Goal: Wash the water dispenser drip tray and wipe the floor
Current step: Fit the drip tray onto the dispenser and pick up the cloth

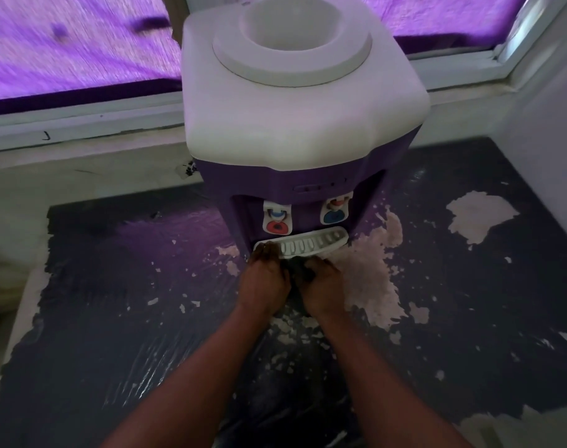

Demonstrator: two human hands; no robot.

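Note:
A purple and white water dispenser [295,124] stands on the dark, peeling floor [146,318]. Its white slotted drip tray [311,244] sits at the base, under the two taps [277,218]. My left hand [264,279] grips the left end of the tray, fingers curled over its front edge. My right hand [324,286] is just below the tray's middle, fingers curled around something dark that I cannot make out. The tray's underside and the tips of my fingers are hidden.
A white wall ledge [82,124] runs behind the dispenser below purple-lit windows [65,53]. Another wall [550,156] closes the right side. Pale patches of bare floor [372,279] lie to the right of the tray. The dispenser's top opening [292,27] holds no bottle.

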